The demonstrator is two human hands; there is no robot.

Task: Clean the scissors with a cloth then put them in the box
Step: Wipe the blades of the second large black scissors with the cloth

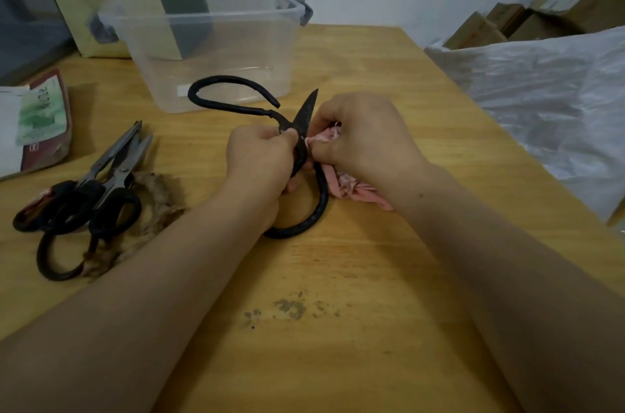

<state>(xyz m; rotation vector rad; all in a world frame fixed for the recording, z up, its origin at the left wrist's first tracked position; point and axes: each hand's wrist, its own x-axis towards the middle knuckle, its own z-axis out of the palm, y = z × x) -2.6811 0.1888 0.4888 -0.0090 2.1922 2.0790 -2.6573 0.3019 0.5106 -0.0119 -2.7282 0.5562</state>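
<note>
You are in the wiping step, and nothing has gone into the box yet. By the worktop's (338, 277) left edge, two more pairs of scissors (101, 189) lie stacked and untouched, probably waiting their turn. Toward the far edge stands the clear box (203, 13), lid off and apparently empty.

Your left hand (260, 158) has its fingers (287, 136) curled round the black scissors (306, 111) at the pivot, holding them near the worktop's middle. These are dark, dull iron with big loop handles. One loop reaches toward the box, the other curves back under your wrist, and the short blades are closed.

Your right hand (365, 138) pinches the pink cloth (351, 189) against the blade's base. Next, I'd judge, draw the cloth out toward the tip, keeping clear of the edge, then lift the scissors across into the box.
</note>
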